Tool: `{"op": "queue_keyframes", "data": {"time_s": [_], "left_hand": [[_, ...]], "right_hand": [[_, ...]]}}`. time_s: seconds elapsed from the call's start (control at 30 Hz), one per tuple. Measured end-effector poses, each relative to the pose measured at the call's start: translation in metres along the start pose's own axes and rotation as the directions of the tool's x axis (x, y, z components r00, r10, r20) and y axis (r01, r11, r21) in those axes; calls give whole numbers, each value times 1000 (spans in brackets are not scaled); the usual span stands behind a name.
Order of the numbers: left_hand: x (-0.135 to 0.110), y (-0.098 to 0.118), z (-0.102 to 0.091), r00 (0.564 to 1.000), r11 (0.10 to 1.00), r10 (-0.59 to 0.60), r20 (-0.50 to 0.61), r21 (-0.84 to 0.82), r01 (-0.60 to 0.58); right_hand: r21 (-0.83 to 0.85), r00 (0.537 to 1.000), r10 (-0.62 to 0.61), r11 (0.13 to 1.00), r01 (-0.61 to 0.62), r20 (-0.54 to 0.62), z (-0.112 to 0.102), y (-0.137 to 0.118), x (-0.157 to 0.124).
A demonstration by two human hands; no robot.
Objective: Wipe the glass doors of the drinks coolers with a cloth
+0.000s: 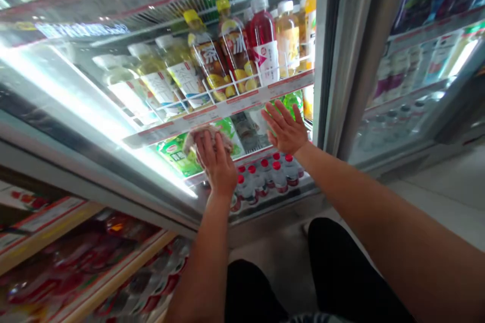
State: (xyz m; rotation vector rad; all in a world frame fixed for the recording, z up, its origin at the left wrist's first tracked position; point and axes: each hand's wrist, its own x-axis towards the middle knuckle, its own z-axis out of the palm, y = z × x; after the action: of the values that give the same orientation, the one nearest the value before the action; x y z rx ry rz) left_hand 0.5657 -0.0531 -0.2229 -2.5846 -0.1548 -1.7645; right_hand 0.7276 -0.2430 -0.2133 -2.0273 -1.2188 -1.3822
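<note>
A crumpled, greyish-pink cloth (189,142) lies under the fingers of my left hand (217,161), which presses it against the front of a lit drinks fridge, before the green packs (178,159) of the lower shelf. Farther right, my right hand (288,128) is held flat with fingers spread and nothing in it. It is in front of the same shelf, just under the price rail (227,107); whether its palm touches a glass pane cannot be made out.
Above stand bottles with yellow caps (208,55) and a red drink (263,43). Several red-capped water bottles (261,176) fill the bottom. A metal door frame (348,60) rises at right, with another fridge (424,70) beyond. Wooden-edged shelves (83,257) stand at lower left.
</note>
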Motion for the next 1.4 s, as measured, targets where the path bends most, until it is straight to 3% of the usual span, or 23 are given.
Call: {"op": "queue_keyframes", "data": {"time_s": [0.13,0.23,0.33,0.43,0.53,0.63,0.8,0.87,0.97,1.0,1.07,1.13,1.2,1.23,1.33,1.37,1.4], "left_hand": [[25,10,-6,1000,999,-10,-20,31,10],[21,17,-10,995,998,-38,90,53,33],[26,9,-24,988,998,-36,151,51,29],[56,-10,-49,997,997,-38,73,69,33],[101,-29,-76,997,996,19,-74,83,-13],[137,-38,-90,986,997,63,-151,42,-58],[143,-29,-74,982,992,114,-153,66,-105],[146,-23,-67,982,983,176,-69,75,-170],[174,-17,-67,950,951,301,81,54,-305],[186,-16,-68,947,945,315,71,72,-319],[203,-13,-70,967,960,250,-52,142,-240],[203,-8,-69,972,971,192,-133,170,-169],[189,-2,-67,970,959,236,-61,174,-222],[182,0,-67,949,935,312,46,161,-315],[178,-2,-74,823,845,461,331,119,-521],[183,-5,-79,834,851,438,336,142,-505],[190,-9,-84,879,878,381,287,186,-441]], "right_hand": [[-33,997,-19,999,16,-68,2,-1,-1],[-50,994,-36,998,30,-107,1,-4,-4],[-25,995,-20,1000,18,-100,-8,-6,1],[-3,994,-39,999,39,-100,-31,-4,35],[-28,986,-34,999,29,-163,-58,-2,91],[-43,985,6,999,-13,-172,-72,-2,137],[-43,985,6,999,-13,-171,-64,-1,149],[-43,984,12,999,-19,-178,-61,0,145],[-56,986,17,998,-26,-164,-63,-1,143],[-61,987,18,998,-28,-159,-64,-1,144],[-60,988,24,998,-34,-151,-65,-1,144],[-43,989,26,999,-33,-146,-65,0,145],[-15,989,25,999,-28,-145,-63,1,144],[-1,989,27,1000,-27,-145,-62,1,144],[1,991,32,999,-32,-129,-62,1,142],[-17,992,28,999,-30,-126,-63,1,141],[-37,991,21,999,-26,-134,-63,1,140]]}}
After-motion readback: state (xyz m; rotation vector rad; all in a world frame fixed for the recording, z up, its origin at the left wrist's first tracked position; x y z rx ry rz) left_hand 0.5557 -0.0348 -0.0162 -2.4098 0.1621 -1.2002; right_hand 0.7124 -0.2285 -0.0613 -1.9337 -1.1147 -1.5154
